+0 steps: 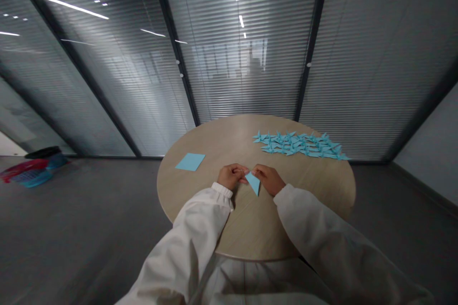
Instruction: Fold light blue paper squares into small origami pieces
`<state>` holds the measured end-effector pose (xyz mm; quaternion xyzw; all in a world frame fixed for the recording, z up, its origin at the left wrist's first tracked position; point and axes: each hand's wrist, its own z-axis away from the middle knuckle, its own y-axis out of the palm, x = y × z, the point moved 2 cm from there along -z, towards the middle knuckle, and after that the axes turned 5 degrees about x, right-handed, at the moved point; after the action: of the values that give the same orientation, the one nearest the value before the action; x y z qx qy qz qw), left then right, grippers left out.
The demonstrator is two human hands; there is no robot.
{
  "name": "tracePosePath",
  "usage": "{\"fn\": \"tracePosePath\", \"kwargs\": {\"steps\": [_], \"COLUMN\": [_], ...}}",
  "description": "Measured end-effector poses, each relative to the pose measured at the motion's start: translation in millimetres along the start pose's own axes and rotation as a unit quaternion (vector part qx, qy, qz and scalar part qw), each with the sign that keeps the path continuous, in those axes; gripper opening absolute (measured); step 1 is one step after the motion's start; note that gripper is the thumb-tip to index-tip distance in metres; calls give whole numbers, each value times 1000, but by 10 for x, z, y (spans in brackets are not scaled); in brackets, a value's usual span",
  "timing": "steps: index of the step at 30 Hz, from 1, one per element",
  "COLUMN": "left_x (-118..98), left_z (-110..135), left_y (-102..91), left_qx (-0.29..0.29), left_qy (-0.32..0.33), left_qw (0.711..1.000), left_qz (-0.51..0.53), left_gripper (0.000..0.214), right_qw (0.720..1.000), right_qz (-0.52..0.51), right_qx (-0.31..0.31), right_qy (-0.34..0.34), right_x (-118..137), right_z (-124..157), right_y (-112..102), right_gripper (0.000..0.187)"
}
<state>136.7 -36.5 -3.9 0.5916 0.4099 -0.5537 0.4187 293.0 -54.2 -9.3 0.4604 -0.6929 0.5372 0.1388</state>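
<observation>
A small piece of folded blue paper (254, 183) is held between my hands, just over the middle of the table, with one pointed corner toward me. My left hand (232, 176) pinches its upper left edge, fingers closed. On the other side, my right hand (269, 178) grips the upper right edge with its fingers curled. The fingertips hide the paper's top part. Off to the left lies a flat stack or sheet of blue square paper (191, 162). Rows of folded blue paper cranes (300, 144) stand at the table's far right.
The round wooden table (250, 243) is right in front of my body. Behind it rises a glass partition with blinds (246, 90) and dark frames. On the floor at far left sit red and blue plastic baskets (34, 174).
</observation>
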Motion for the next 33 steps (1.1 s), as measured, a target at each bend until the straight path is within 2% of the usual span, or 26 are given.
{"fn": "tracePosePath", "kwargs": {"steps": [4, 7, 9, 12, 16, 21, 25, 29, 33], "left_x": [-30, -45, -46, -32, 24, 58, 19, -8, -3], "left_z": [-8, -13, -11, -3, 5, 8, 6, 7, 4], "left_y": [-37, -62, -60, -41, -8, 17, -12, -27, -9], "left_qx": [-28, -44, -35, -14, 14, 55, 30, 14, 22], "left_qy": [9, 19, 15, 5, -6, -8, 9, 25, 31], "left_qw": [999, 998, 999, 1000, 1000, 998, 999, 999, 998], "left_qz": [17, 34, 32, 11, -7, -35, -23, -25, -51], "left_gripper": [40, 43, 43, 41, 40, 39, 42, 43, 45], "right_qw": [996, 989, 985, 984, 985, 977, 975, 977, 980], "right_qz": [-73, -123, -143, -140, -115, -169, -184, -183, -181], "right_qx": [-10, -9, -11, -49, -92, -105, -106, -96, -68], "right_qy": [45, 85, 94, 100, 92, 73, 70, 61, 55], "right_x": [-76, -138, -156, -151, -115, -121, -156, -158, -122], "right_z": [-23, -40, -46, -44, -34, -42, -55, -58, -44], "right_y": [4, 20, 23, -9, -60, -52, -40, -47, -33], "right_gripper": [16, 23, 21, 17, 20, 27, 32, 24, 20]}}
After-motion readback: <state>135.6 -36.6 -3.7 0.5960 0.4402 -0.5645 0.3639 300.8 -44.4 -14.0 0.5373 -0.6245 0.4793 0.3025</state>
